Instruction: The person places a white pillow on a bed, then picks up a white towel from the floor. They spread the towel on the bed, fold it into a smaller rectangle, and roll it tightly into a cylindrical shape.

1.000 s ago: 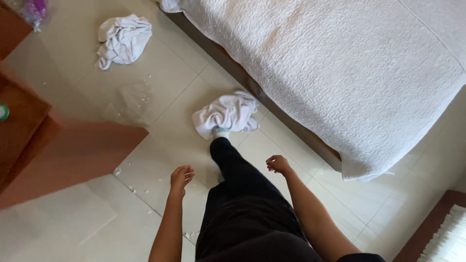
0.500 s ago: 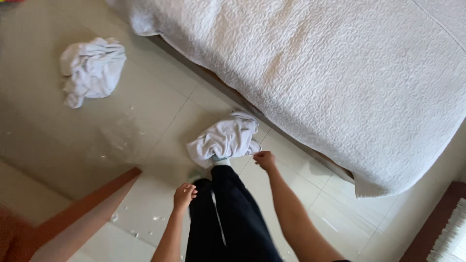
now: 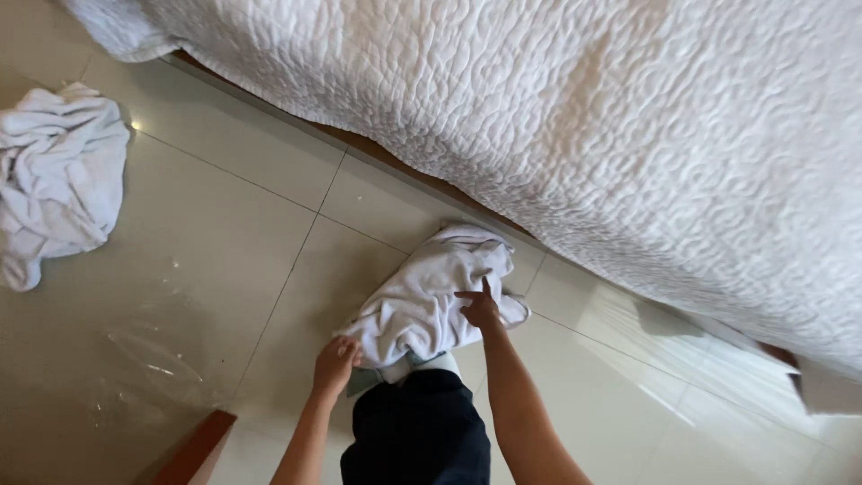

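The crumpled white towel (image 3: 431, 301) on the floor (image 3: 224, 233) beside the bed (image 3: 584, 117) has now been reached: its near edge is pinched by the left hand (image 3: 334, 364), while the right hand (image 3: 480, 308) is laid on top, fingers spread. A second towel (image 3: 54, 180) lies well apart.

This is a bedroom, in a home or perhaps a hotel room. A large bed (image 3: 575, 126) covered with a white quilted bedspread (image 3: 682, 153) fills the upper part of the view, its dark wooden base (image 3: 395, 162) showing just under the hanging edge. The floor (image 3: 224, 269) is glossy pale tile with thin grout lines. Crumpled white towels (image 3: 54, 180) lie on it, and a corner of reddish wooden furniture (image 3: 193, 454) shows at the bottom.
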